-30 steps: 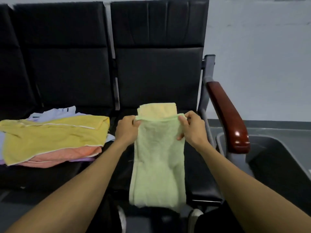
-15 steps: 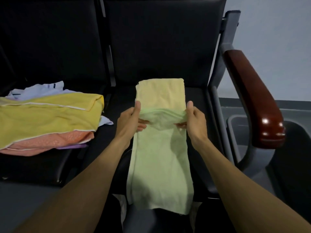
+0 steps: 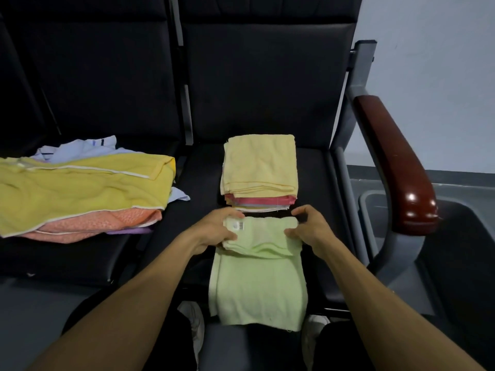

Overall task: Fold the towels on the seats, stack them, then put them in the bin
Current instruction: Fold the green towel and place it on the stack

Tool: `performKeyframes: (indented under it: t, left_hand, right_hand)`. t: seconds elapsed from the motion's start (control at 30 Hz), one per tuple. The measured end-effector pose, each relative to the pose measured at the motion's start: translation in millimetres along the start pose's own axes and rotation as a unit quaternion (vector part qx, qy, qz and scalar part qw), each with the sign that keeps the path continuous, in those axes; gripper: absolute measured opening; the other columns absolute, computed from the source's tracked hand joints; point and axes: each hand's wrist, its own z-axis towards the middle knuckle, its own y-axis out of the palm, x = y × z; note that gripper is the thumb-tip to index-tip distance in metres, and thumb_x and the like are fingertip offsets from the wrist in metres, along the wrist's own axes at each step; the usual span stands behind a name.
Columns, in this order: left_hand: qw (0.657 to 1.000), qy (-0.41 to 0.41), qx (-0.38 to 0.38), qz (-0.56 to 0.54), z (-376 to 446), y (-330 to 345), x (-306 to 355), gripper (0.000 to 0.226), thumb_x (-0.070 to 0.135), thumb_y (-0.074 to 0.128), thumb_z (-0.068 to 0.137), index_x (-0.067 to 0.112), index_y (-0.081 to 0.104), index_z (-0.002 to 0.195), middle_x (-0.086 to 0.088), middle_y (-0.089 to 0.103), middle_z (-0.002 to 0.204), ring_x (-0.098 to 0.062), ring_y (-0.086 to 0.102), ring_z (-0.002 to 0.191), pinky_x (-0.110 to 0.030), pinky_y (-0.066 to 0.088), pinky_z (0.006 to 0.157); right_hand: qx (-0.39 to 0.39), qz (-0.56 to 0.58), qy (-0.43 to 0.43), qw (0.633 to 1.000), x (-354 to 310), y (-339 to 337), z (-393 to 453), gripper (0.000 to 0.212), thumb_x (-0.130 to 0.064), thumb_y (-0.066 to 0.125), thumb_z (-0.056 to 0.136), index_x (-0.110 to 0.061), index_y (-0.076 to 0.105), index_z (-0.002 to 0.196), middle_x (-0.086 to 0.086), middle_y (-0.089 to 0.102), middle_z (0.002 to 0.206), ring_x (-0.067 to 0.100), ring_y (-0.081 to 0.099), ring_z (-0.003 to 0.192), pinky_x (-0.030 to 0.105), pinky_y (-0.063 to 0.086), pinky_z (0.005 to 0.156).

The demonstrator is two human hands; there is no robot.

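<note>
A folded stack is lying just beyond the green towel, whose folded-over end both grips, left hand and right hand, are pinching.

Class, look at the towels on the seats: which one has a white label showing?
The pale green towel held by both hands at the right seat's front edge; its label sits by the left hand. The other towels show none.

Row of black padded seats, grey metal frame, glossy reddish-brown armrest, pale wall, grey floor
</note>
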Motion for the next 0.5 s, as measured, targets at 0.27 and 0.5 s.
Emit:
performKeyframes:
  t: [0.27, 0.5]
  left_hand:
    - [0.998, 0.018, 0.045, 0.029, 12.0, 6.4, -13.2, 0.008, 0.025, 0.075, 0.089, 0.023, 0.078, 0.096, 0.004, 0.071, 0.115, -0.014, 0.063, 0.116, -0.033, 0.051, 0.101]
    - [0.991, 0.043, 0.086, 0.088, 34.8, 11.3, -8.2, 0.037, 0.0, 0.066, 0.089, 0.03, 0.073, 0.109, 0.002, 0.061, 0.132, -0.015, 0.063, 0.108, -0.026, 0.054, 0.082]
  right_hand:
    - [-0.047, -0.059, 0.0, 0.997, 9.6, 5.2, 4.2, 0.031, -0.003, 0.072, 0.087, -0.022, 0.061, 0.109, 0.01, 0.062, 0.119, 0.019, 0.065, 0.091, 0.033, 0.057, 0.073]
    - [-0.039, -0.063, -0.049, 0.996, 3.6, 9.4, 20.2, 0.053, 0.006, 0.055, 0.084, -0.026, 0.06, 0.126, 0.003, 0.063, 0.115, 0.019, 0.064, 0.098, 0.038, 0.058, 0.087]
